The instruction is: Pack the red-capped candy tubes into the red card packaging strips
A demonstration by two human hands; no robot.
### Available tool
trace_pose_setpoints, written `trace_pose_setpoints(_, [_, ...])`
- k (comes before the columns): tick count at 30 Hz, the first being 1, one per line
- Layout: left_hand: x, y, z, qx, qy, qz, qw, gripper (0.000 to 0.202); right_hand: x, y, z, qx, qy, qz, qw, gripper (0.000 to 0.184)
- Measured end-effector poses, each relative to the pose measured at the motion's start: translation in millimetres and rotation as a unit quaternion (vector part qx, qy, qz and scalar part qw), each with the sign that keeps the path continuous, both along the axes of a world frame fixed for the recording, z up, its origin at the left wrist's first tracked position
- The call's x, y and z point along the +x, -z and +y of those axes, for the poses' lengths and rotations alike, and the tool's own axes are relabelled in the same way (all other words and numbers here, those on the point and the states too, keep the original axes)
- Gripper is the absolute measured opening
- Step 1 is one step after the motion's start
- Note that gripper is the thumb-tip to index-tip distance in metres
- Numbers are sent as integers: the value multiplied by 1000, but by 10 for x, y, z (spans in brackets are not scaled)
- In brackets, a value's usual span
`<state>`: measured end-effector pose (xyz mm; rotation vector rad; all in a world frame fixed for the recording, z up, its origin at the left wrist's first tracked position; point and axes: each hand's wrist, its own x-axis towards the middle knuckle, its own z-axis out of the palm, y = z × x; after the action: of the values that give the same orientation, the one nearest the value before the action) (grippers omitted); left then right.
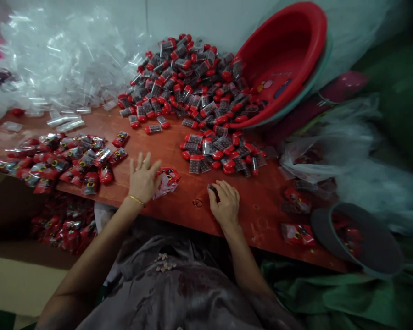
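Observation:
My left hand (143, 178) is open, fingers spread, at the edge of a small stack of printed red sachets (169, 179) on the table. A bracelet circles that wrist. My right hand (225, 200) curls its thumb and fingers around a small dark item (213, 189), mostly hidden; its kind is unclear. Just beyond that hand lies a small pile of clear capsules with red caps and dark contents (223, 153). To the left, filled red packets (72, 160) lie heaped along the table's near edge.
A large heap of capsules (186, 78) spills from a tilted red basin (296, 55). Clear plastic sleeves (65, 55) are piled at the back left. Below the left edge, a cardboard box (10, 211) holds more packets. A grey bowl (382, 243) sits at right beside plastic bags (365, 174).

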<state>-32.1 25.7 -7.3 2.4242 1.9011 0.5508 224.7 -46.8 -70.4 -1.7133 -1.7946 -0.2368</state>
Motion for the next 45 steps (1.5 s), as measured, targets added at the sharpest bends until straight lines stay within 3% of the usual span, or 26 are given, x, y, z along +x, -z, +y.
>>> trace_pose_setpoints(2, [110,45,40,-50,71,11,996,36,1,-2,-2,4,-3,-2,1000,25])
trace_pose_setpoints(5, [190,161,102,-80,97,14,992,26,-2,-3,2,13,-4,-9,1000,24])
trace_pose_setpoints(9, [235,244,72,-42,75,-8,996,24,7,-6,12,34,-2,-19,999,22])
trace_pose_setpoints(15, [291,231,-32,37,19,-84,996,25,-82,-136,-39,82,-26,2,996,17])
trace_pose_setpoints(17, [322,233,-47,29,6,-101,994,22,-206,-237,-46,71,-44,44,996,18])
trace_pose_setpoints(20, [377,228,-67,14,-19,-126,992,24,-451,-395,21,-4,-78,133,988,25])
trace_pose_setpoints(22, [403,208,-85,19,-28,-147,989,27,-607,-461,123,-81,-100,207,970,30])
trace_pose_setpoints(25, [426,149,-130,22,-29,-183,982,27,-780,-454,308,-165,-131,332,919,32])
trace_pose_setpoints(30, [483,49,-230,-8,-24,-274,961,31,-905,-308,465,-187,-141,507,830,42])
trace_pose_setpoints(32, [509,29,-239,-56,-33,-385,921,40,-890,-294,454,-184,-131,549,805,41])
trace_pose_setpoints(34, [523,12,-225,-140,-24,-504,852,39,-840,-318,422,-200,-137,564,790,39])
trace_pose_setpoints(36, [526,-14,-205,-217,0,-565,796,32,-779,-359,382,-225,-155,560,782,38])
trace_pose_setpoints(37, [526,-32,-199,-238,9,-571,785,30,-752,-378,360,-233,-162,561,777,37])
trace_pose_setpoints(42, [560,-94,-231,-223,-2,-573,789,28,-736,-405,213,-234,-183,626,721,30])
trace_pose_setpoints(45, [622,-60,-274,-206,-2,-574,793,28,-779,-398,137,-206,-151,632,731,33])
